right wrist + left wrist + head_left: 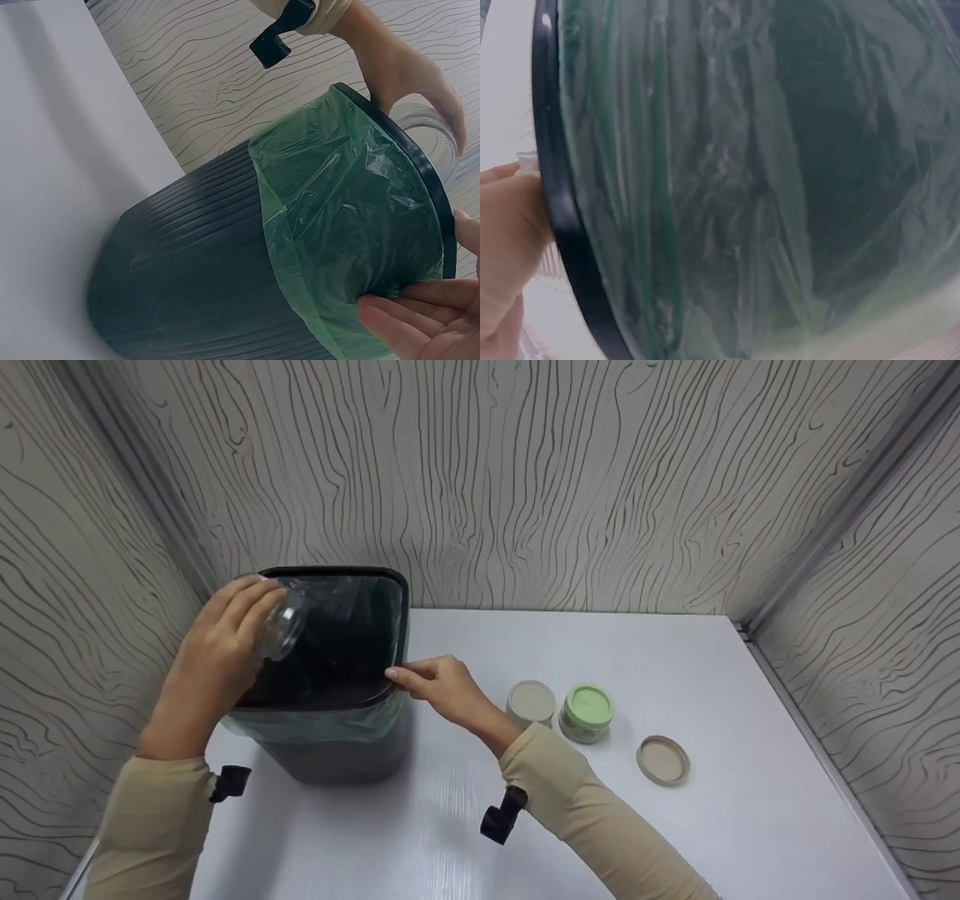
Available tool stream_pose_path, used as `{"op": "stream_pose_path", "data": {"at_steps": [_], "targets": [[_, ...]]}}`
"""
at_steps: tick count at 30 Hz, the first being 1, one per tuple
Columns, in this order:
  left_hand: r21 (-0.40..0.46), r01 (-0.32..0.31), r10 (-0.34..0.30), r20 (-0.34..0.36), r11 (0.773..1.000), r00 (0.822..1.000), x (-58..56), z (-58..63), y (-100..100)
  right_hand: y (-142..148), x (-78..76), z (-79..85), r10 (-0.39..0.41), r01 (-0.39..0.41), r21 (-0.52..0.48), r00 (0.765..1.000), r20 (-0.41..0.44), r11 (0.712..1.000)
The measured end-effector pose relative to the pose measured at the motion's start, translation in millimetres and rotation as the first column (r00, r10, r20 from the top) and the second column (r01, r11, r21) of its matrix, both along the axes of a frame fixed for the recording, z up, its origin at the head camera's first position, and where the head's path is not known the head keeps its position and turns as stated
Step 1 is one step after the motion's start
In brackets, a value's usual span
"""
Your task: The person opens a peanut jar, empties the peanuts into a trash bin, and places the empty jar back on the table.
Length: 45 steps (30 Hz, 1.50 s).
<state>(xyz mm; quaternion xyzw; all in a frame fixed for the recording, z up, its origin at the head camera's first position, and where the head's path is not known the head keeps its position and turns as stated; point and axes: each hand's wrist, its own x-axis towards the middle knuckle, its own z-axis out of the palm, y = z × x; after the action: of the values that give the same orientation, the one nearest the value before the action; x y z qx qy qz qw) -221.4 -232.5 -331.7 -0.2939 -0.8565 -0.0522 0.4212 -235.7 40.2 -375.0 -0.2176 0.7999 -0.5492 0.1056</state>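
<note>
My left hand (221,649) grips a clear jar (282,628), tilted with its mouth toward the opening of a dark trash bin (330,761). In the right wrist view the same jar (431,139) shows past the bin's black rim (412,150). A thin green bag (337,217) lines the bin and folds down over its outside. My right hand (442,686) pinches the right side of the rim, thumb on top and fingers (405,315) against the bag outside. The left wrist view is mostly filled by the bag-covered bin wall, with part of the left hand (510,247) behind the rim.
Right of the bin on the white table (465,825) stand a jar with a beige lid (532,701) and a jar with a green lid (589,709). A loose beige lid (663,760) lies farther right. Wood-patterned walls (525,480) enclose the table's back and sides.
</note>
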Motion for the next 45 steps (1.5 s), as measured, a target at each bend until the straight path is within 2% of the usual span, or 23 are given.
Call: {"op": "stream_pose_path", "data": {"at_steps": [5,11,15,18,22,30,33,41,45], "targets": [[0.002,0.003,-0.003,-0.021,1.0,1.0,0.2,-1.5,0,1,1.8,0.5,0.0,0.0,-0.015,1.0,0.006,1.0],[-0.012,-0.043,0.043,0.004,0.999,0.999,-1.3,-3.5,-2,0,1.1,1.7,-0.009,0.009,-0.014,1.0,0.01,1.0],[-0.005,-0.04,0.04,0.008,0.999,0.999,-1.7,-4.6,-1,0,1.5,2.9,-0.012,0.012,-0.007,1.0,0.013,1.0],[0.015,-0.02,0.021,-0.014,1.0,1.0,-2.3,-6.0,1,0,2.3,3.6,-0.017,0.017,-0.002,1.0,0.016,1.0],[-0.006,0.012,-0.012,-0.048,1.0,0.999,-3.3,-8.3,4,1,2.8,3.2,-0.021,0.021,-0.002,1.0,0.016,1.0],[-0.113,-0.047,0.04,-0.064,0.992,0.997,-1.9,-8.9,4,0,2.8,3.5,-0.028,0.028,-0.001,1.0,0.006,1.0],[-0.122,-0.038,0.03,-0.064,0.992,0.997,-2.2,-9.1,5,0,2.6,3.2,-0.031,0.031,-0.002,1.0,0.002,1.0],[-0.056,-0.011,0.007,-0.079,0.998,0.997,-3.8,-10.5,4,-1,2.1,2.4,-0.025,0.025,-0.014,1.0,0.018,1.0],[-0.062,-0.038,0.033,-0.079,0.997,0.996,-2.2,-11.3,2,0,2.5,2.4,-0.015,0.015,-0.013,1.0,0.012,1.0]]}}
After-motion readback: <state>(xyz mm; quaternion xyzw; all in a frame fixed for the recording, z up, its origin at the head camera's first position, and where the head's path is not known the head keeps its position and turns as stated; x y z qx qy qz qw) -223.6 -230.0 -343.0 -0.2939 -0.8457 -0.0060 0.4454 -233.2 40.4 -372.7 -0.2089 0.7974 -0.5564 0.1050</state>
